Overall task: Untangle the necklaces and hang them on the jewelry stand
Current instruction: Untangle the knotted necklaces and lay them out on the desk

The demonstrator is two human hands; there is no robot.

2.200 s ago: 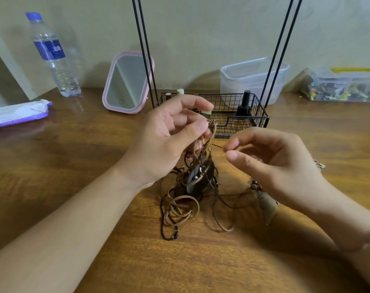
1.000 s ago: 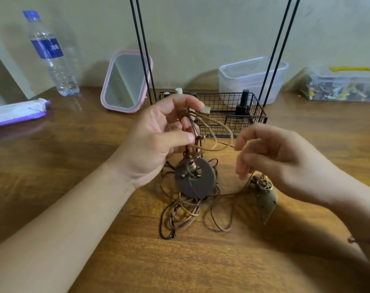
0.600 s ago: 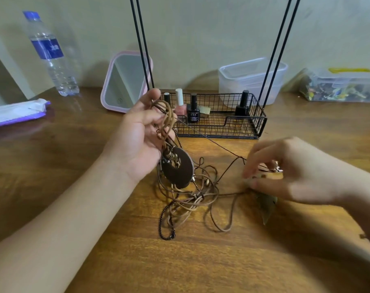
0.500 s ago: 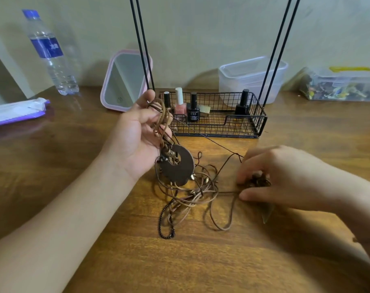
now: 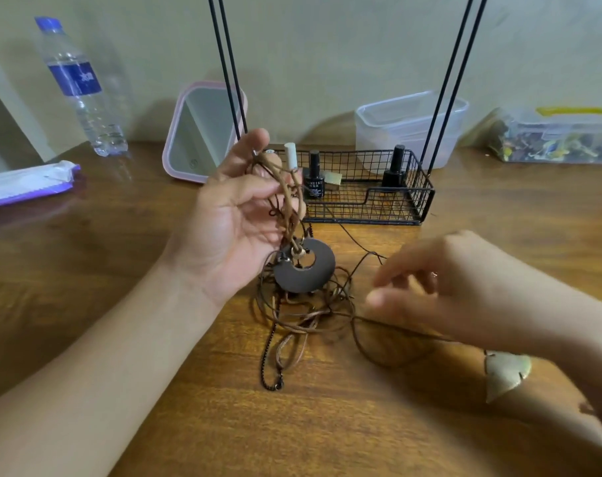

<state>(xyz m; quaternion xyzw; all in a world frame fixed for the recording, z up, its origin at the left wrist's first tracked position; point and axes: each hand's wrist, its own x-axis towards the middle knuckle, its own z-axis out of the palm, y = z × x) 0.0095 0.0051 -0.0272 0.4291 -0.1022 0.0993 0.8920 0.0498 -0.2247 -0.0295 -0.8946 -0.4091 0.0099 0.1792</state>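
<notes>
Brown leather and dark cord necklaces [image 5: 303, 315] knotted into one snarl, part lifted, part spilled on the glossy wooden worktop [image 5: 327, 425]. Untangling step in hand, by the look of it; nothing hung yet on the black wire jewelry stand [image 5: 372, 197] just behind, with its thin uprights rising out of view.

Left hand [image 5: 230, 222] raised, palm up, fingers [image 5: 258, 187] curled round a bunch of tan cords, the round dark wooden ring pendant [image 5: 304, 266] dangling below. Right hand [image 5: 465, 290] low over the worktop, blurred, fingers loosely bent beside a thin dark strand; impossible to tell whether pinching it. Pale leaf-shaped metal pendant [image 5: 506, 373] flat on the wood beneath that wrist. Black bead chain [image 5: 270, 366] trailing toward the near edge.

Next move, judged from here: isolate one strand, trace it to its pendant, draw it gently through the loops instead of tugging, keeping the lifted bunch slack.

Nail polish bottles [image 5: 314, 177] in the stand's basket. Farther back, against a plain beige wall: clear plastic water bottle with blue label [image 5: 79, 87], pink-framed mirror [image 5: 203, 132], translucent tub [image 5: 410, 125], lidded box of small colourful bits [image 5: 558, 139], purple-edged wipes packet [image 5: 27, 184] at far left.
</notes>
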